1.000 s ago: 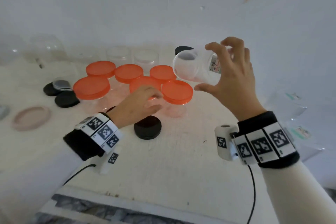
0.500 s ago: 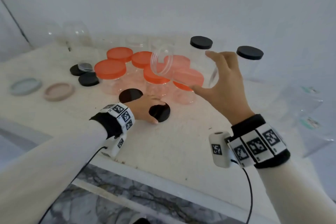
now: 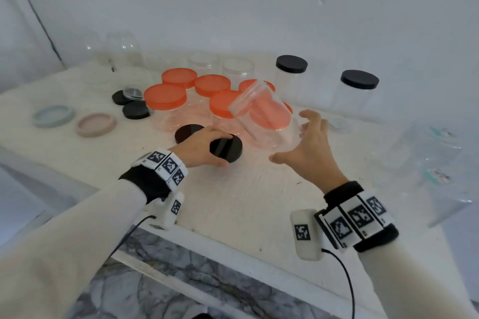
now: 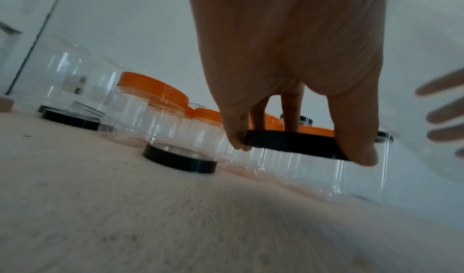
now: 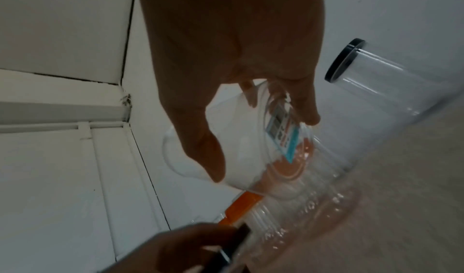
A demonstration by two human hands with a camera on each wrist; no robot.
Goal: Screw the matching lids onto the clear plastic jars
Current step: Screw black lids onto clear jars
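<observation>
On the white table (image 3: 233, 210), near its middle:

Left hand (image 3: 199, 147): fingers and thumb pinched round the rim of a black lid (image 3: 226, 148). The left wrist view shows the lid lifted clear of the table surface, held roughly level.

Right hand (image 3: 308, 153): fingers spread and curled round the base of an open clear jar (image 3: 261, 116), thumb beneath. The jar is tilted, its mouth up and toward the left, just beside the lid and in front of the orange-lidded jars (image 3: 166, 101). A printed label (image 5: 283, 136) shows on its base in the right wrist view.

Other stock: a second black lid (image 3: 188, 132) flat on the table behind the left hand; two more black lids (image 3: 136, 110) at the left, one with a small clear lid on it; two tall jars already capped in black (image 3: 291, 72) at the back right; two open jars (image 3: 237, 68) behind the orange group; a grey-blue lid (image 3: 54, 116) and a pink lid (image 3: 96, 124) at far left.

Step in hand, as judged: lid and jar each picked up, not yet joined. The next move calls for bringing the lid square over the mouth, seating it on the thread without tilt, then turning while the right hand braces the jar. Whether this lid fits this mouth cannot be told.
</observation>
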